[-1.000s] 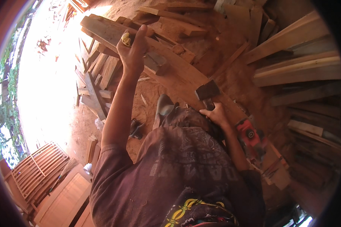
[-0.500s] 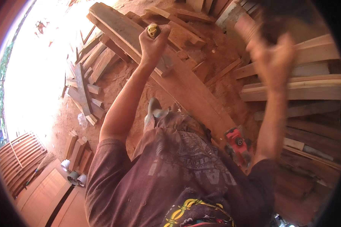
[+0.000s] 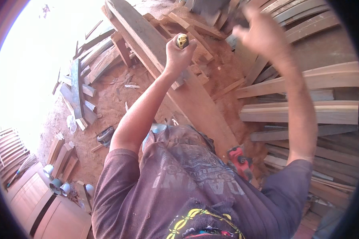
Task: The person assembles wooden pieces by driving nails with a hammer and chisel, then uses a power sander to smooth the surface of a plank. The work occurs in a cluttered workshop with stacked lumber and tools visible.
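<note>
My left hand (image 3: 176, 59) is closed around the upright handle of what looks like a chisel (image 3: 182, 41), whose yellow-and-black end shows above the fist. Below it lies a thick plank (image 3: 141, 34), which rests on a wider, longer board (image 3: 205, 109) running diagonally toward my body. The fist hides most of the tool's lower part. Raised at the upper right, my right hand (image 3: 265, 38) is smeared by motion. A dark blurred shape lies beside its fingers, and I cannot make out whether it is held.
A red-and-black power tool (image 3: 240, 159) sits at the board's near end. Stacked timber (image 3: 303, 111) fills the right side, with offcuts (image 3: 77, 85) on the left. Another tool (image 3: 105, 136) lies on the sawdust-covered floor. Wooden panels (image 3: 64, 219) are at lower left.
My right hand has swung up and to the left in the view. The left fist keeps its hold on the chisel over the plank, while the whole view has shifted.
</note>
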`<action>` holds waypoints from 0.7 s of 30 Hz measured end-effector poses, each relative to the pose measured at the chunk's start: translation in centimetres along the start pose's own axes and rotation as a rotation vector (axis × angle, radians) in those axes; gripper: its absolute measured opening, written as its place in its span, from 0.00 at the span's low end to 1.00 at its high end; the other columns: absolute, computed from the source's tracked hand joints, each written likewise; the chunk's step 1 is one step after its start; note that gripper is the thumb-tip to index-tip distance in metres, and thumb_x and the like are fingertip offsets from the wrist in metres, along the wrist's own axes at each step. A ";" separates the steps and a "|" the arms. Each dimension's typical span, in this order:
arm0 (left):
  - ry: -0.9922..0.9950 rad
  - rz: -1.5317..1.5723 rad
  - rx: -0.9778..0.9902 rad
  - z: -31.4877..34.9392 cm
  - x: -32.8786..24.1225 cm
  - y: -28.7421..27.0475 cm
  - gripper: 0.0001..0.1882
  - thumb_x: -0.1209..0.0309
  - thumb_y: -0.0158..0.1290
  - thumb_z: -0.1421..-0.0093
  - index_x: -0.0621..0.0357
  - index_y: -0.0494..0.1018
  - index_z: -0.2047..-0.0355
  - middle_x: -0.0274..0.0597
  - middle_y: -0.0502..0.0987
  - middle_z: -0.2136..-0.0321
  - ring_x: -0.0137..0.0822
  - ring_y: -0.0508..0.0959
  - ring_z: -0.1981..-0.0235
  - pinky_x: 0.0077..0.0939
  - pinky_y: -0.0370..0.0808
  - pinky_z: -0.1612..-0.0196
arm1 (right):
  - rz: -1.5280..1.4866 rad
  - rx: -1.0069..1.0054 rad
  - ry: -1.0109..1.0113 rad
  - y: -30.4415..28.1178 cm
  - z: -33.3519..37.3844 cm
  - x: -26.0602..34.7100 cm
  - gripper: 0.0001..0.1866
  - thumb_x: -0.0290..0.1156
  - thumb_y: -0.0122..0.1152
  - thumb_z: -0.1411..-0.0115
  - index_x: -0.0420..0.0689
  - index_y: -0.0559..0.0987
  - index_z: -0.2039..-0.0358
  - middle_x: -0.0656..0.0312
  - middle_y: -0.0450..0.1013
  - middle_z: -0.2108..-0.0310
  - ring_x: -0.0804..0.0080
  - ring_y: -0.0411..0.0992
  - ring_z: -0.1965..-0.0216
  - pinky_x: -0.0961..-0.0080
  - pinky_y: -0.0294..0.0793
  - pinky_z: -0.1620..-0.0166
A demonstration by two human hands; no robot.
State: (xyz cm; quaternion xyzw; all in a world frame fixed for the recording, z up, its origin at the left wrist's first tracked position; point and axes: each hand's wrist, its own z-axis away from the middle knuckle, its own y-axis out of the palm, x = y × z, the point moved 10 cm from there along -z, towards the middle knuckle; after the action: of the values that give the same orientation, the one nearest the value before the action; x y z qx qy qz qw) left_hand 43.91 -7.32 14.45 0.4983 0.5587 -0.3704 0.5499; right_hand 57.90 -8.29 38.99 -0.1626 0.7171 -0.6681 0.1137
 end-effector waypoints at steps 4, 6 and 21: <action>-0.015 -0.017 -0.016 0.0 0.2 -1.4 0.15 0.68 0.64 0.39 0.59 0.70 0.75 0.28 0.69 0.80 0.22 0.68 0.75 0.28 0.70 0.71 | 0.147 -0.055 -0.094 -0.1 -4.1 -1.2 0.16 0.31 0.68 0.39 0.36 0.80 0.54 0.41 0.82 0.66 0.41 0.83 0.60 0.55 0.84 0.55; -0.058 0.093 0.078 1.4 -0.8 3.7 0.14 0.69 0.64 0.39 0.59 0.70 0.74 0.28 0.70 0.79 0.22 0.69 0.74 0.27 0.71 0.70 | 0.173 -0.035 -0.043 1.9 -2.0 -0.8 0.13 0.30 0.64 0.39 0.35 0.81 0.57 0.39 0.82 0.65 0.43 0.83 0.60 0.53 0.85 0.54; 0.033 0.008 -0.012 0.7 -0.4 1.6 0.12 0.72 0.64 0.38 0.57 0.71 0.75 0.25 0.71 0.79 0.18 0.68 0.74 0.24 0.70 0.72 | -0.545 0.112 0.586 25.1 23.8 -12.9 0.23 0.38 0.76 0.46 0.35 0.80 0.57 0.44 0.81 0.67 0.48 0.82 0.62 0.52 0.80 0.56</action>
State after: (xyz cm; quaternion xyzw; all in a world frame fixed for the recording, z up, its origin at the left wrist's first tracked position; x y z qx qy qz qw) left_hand 45.58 -7.74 15.01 0.5033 0.5679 -0.3567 0.5450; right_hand 76.80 -23.84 11.41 -0.1430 0.6124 -0.7298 -0.2683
